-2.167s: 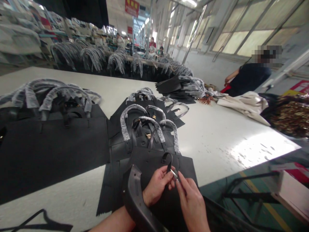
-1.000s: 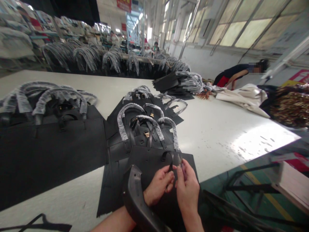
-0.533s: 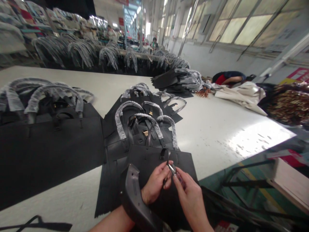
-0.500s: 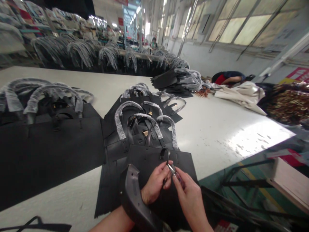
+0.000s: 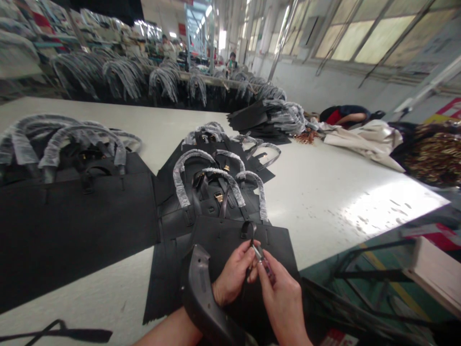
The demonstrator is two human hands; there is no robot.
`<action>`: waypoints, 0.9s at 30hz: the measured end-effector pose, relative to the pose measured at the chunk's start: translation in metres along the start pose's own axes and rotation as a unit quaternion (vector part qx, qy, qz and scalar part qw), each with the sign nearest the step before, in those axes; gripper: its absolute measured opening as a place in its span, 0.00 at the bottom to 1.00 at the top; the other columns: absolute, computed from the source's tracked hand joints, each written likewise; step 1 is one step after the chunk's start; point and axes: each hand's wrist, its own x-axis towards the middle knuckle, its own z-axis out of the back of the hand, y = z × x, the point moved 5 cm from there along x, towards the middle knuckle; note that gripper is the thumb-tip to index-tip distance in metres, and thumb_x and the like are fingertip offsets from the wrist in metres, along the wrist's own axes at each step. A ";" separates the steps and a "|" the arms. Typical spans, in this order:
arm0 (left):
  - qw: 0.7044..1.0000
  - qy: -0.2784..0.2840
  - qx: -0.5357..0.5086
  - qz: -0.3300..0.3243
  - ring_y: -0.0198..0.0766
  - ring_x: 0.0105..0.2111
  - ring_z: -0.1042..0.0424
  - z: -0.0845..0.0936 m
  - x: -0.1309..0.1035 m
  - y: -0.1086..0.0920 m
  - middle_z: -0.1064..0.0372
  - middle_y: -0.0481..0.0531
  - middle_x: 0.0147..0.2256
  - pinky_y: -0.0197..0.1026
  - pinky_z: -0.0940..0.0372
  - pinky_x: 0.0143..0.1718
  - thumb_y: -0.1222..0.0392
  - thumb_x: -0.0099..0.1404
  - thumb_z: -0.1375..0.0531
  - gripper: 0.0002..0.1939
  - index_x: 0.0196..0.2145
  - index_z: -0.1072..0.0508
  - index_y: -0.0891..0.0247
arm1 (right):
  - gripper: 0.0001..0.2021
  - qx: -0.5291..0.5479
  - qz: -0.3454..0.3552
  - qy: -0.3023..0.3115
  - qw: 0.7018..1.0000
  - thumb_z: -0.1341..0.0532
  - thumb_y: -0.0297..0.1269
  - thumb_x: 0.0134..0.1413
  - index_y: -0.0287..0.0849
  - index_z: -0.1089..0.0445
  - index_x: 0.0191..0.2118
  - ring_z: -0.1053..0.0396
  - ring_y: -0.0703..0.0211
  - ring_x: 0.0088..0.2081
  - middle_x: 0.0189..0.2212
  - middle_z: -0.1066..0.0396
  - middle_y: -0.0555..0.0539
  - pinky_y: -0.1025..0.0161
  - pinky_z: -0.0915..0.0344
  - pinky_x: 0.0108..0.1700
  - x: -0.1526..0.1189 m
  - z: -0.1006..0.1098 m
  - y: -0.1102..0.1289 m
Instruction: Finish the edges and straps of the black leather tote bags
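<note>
Between my hands, a thin black strap (image 5: 254,231) rises from a slot in the black bag panel (image 5: 234,233). My left hand (image 5: 236,273) is closed, pinching this strap between thumb and fingers. My right hand (image 5: 283,293) is closed around small thread snips (image 5: 258,253) with silvery blades and a dark reddish grip. The tips of the snips meet the strap beside my left fingertips; the exact contact is too small to make out. A curved black piece with small holes (image 5: 199,276) crosses in front of my left forearm.
Black bags with plastic-wrapped handles (image 5: 216,173) lie just beyond my hands. More stand at left (image 5: 72,211). Black panels (image 5: 266,117) and beige cloth (image 5: 363,139) lie across the white table (image 5: 324,202). A bent-over person (image 5: 344,115) is at far right; a black strap (image 5: 72,335) lies lower left.
The view has shifted slightly, so the table and bags sit a little further right. Both hands keep their grip on the strap and the snips, almost still.
</note>
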 end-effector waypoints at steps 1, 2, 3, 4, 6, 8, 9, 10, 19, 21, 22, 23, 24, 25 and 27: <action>1.000 -0.002 -0.002 0.002 0.24 0.15 0.48 0.001 0.000 0.001 0.43 0.39 0.20 0.33 0.55 0.17 0.45 0.63 0.38 0.25 0.48 0.36 0.66 | 0.18 -0.004 0.003 -0.004 1.000 0.47 0.42 0.64 0.39 0.27 0.51 0.21 0.51 0.41 0.43 0.21 0.40 0.60 0.24 0.42 0.000 0.000 0.001; 1.000 -0.005 -0.004 0.003 0.24 0.15 0.48 0.001 0.000 0.001 0.43 0.39 0.21 0.33 0.55 0.17 0.45 0.62 0.37 0.25 0.48 0.36 0.65 | 0.18 -0.009 0.005 -0.008 1.000 0.47 0.42 0.64 0.39 0.27 0.50 0.21 0.51 0.41 0.43 0.21 0.40 0.61 0.24 0.42 -0.001 -0.001 0.002; 1.000 -0.008 -0.005 0.005 0.24 0.15 0.48 0.002 0.001 0.002 0.42 0.39 0.21 0.33 0.55 0.17 0.45 0.62 0.37 0.25 0.48 0.36 0.65 | 0.18 -0.014 0.007 -0.012 1.000 0.47 0.42 0.65 0.38 0.27 0.50 0.21 0.51 0.41 0.43 0.21 0.40 0.61 0.24 0.42 -0.001 -0.002 0.002; 1.000 -0.011 -0.005 0.007 0.24 0.15 0.47 0.002 0.001 0.002 0.42 0.39 0.21 0.32 0.55 0.17 0.45 0.62 0.37 0.25 0.47 0.36 0.65 | 0.19 -0.019 0.010 -0.017 1.000 0.48 0.42 0.65 0.37 0.26 0.50 0.21 0.51 0.40 0.43 0.20 0.40 0.60 0.24 0.41 -0.002 -0.002 0.003; 1.000 -0.017 -0.003 0.008 0.24 0.15 0.48 0.003 0.001 0.002 0.43 0.39 0.21 0.32 0.55 0.17 0.45 0.61 0.36 0.24 0.46 0.36 0.64 | 0.20 -0.028 0.014 -0.028 0.999 0.48 0.43 0.65 0.36 0.26 0.49 0.20 0.50 0.39 0.42 0.20 0.39 0.60 0.24 0.40 -0.002 -0.002 0.005; 1.000 -0.019 -0.001 0.007 0.24 0.15 0.48 0.003 0.001 0.001 0.43 0.39 0.20 0.32 0.55 0.16 0.45 0.61 0.36 0.24 0.46 0.36 0.64 | 0.20 -0.031 0.015 -0.036 0.999 0.48 0.44 0.65 0.36 0.26 0.49 0.20 0.50 0.38 0.41 0.20 0.39 0.61 0.24 0.39 -0.003 -0.003 0.006; 1.000 -0.019 -0.001 0.007 0.24 0.15 0.48 0.003 0.001 0.001 0.43 0.39 0.21 0.32 0.55 0.16 0.45 0.62 0.36 0.24 0.46 0.37 0.64 | 0.20 -0.030 0.014 -0.037 0.999 0.48 0.44 0.65 0.36 0.26 0.49 0.20 0.51 0.37 0.41 0.19 0.40 0.62 0.24 0.39 -0.003 -0.003 0.005; 1.000 -0.019 -0.001 0.007 0.24 0.15 0.48 0.002 0.001 0.000 0.42 0.39 0.21 0.32 0.55 0.16 0.46 0.62 0.37 0.23 0.46 0.37 0.65 | 0.20 -0.029 0.014 -0.038 0.999 0.48 0.44 0.65 0.36 0.25 0.49 0.20 0.51 0.37 0.40 0.19 0.40 0.62 0.24 0.39 -0.003 -0.004 0.005; 1.000 -0.021 0.007 0.002 0.24 0.15 0.47 0.003 0.000 0.000 0.42 0.40 0.22 0.31 0.53 0.17 0.46 0.63 0.37 0.23 0.46 0.37 0.65 | 0.21 -0.031 0.019 -0.042 0.998 0.48 0.44 0.64 0.34 0.25 0.48 0.20 0.50 0.37 0.40 0.19 0.38 0.63 0.24 0.39 -0.001 -0.003 0.005; 1.000 -0.021 0.008 -0.001 0.24 0.15 0.47 0.003 0.001 0.000 0.42 0.39 0.22 0.31 0.53 0.17 0.46 0.62 0.37 0.23 0.46 0.37 0.64 | 0.20 -0.029 0.013 -0.035 0.999 0.47 0.43 0.64 0.35 0.25 0.49 0.20 0.51 0.37 0.40 0.19 0.38 0.63 0.24 0.39 0.000 -0.004 0.005; 1.000 -0.022 0.008 -0.003 0.24 0.16 0.47 0.002 0.001 0.000 0.42 0.39 0.22 0.31 0.53 0.17 0.46 0.62 0.36 0.24 0.46 0.37 0.64 | 0.20 -0.028 0.008 -0.033 0.999 0.47 0.43 0.64 0.35 0.25 0.49 0.20 0.51 0.36 0.40 0.19 0.38 0.63 0.24 0.40 0.000 -0.004 0.005; 1.000 -0.021 0.009 -0.004 0.24 0.16 0.47 0.002 0.001 0.000 0.42 0.39 0.22 0.31 0.53 0.17 0.46 0.61 0.36 0.24 0.46 0.37 0.64 | 0.20 -0.027 0.003 -0.033 0.999 0.47 0.43 0.64 0.35 0.25 0.49 0.20 0.51 0.36 0.40 0.19 0.39 0.63 0.24 0.40 0.000 -0.005 0.005; 1.000 -0.022 0.011 -0.007 0.23 0.16 0.47 0.002 0.001 0.000 0.42 0.39 0.23 0.31 0.53 0.17 0.45 0.61 0.36 0.24 0.46 0.37 0.64 | 0.20 -0.025 -0.001 -0.036 0.999 0.47 0.43 0.64 0.35 0.25 0.49 0.20 0.51 0.36 0.39 0.19 0.38 0.63 0.24 0.40 0.000 -0.005 0.004; 1.000 -0.022 0.014 -0.010 0.23 0.16 0.47 0.003 0.001 0.000 0.42 0.40 0.23 0.31 0.53 0.17 0.45 0.61 0.36 0.25 0.46 0.37 0.64 | 0.20 -0.022 -0.004 -0.040 0.999 0.47 0.43 0.64 0.35 0.25 0.49 0.20 0.51 0.36 0.40 0.19 0.38 0.63 0.24 0.39 0.000 -0.006 0.003; 0.999 -0.023 0.017 -0.013 0.23 0.16 0.47 0.004 0.001 0.000 0.41 0.40 0.24 0.31 0.53 0.16 0.45 0.61 0.36 0.26 0.48 0.37 0.65 | 0.20 -0.012 -0.004 -0.043 0.999 0.47 0.43 0.64 0.35 0.26 0.50 0.21 0.52 0.36 0.40 0.20 0.38 0.63 0.25 0.38 0.000 -0.007 0.002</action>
